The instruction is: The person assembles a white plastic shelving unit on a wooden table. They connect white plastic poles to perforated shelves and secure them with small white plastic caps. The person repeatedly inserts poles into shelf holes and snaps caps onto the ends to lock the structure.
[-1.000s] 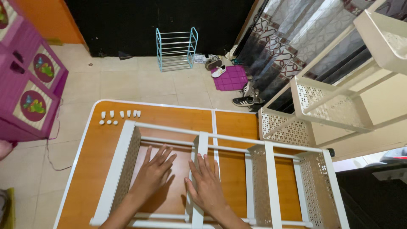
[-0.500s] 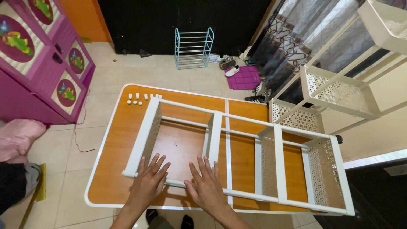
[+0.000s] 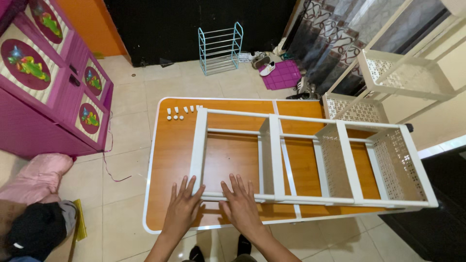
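Note:
A white plastic rack frame with perforated shelves lies on its side on an orange folding table. My left hand rests flat with fingers spread on the table at the frame's near left corner, fingertips touching the corner post. My right hand lies flat with fingers spread over the frame's near rail. Neither hand holds anything. Several small white caps sit in a loose row at the table's far left corner.
A second white rack stands at the right. A purple cabinet is at the left, a pink cloth and dark bundle below it. A teal shoe rack, shoes and curtain lie beyond.
The view has pulled back and swung left, showing the whole table and the cabinet. My hands have shifted from the frame's middle to its near left rail.

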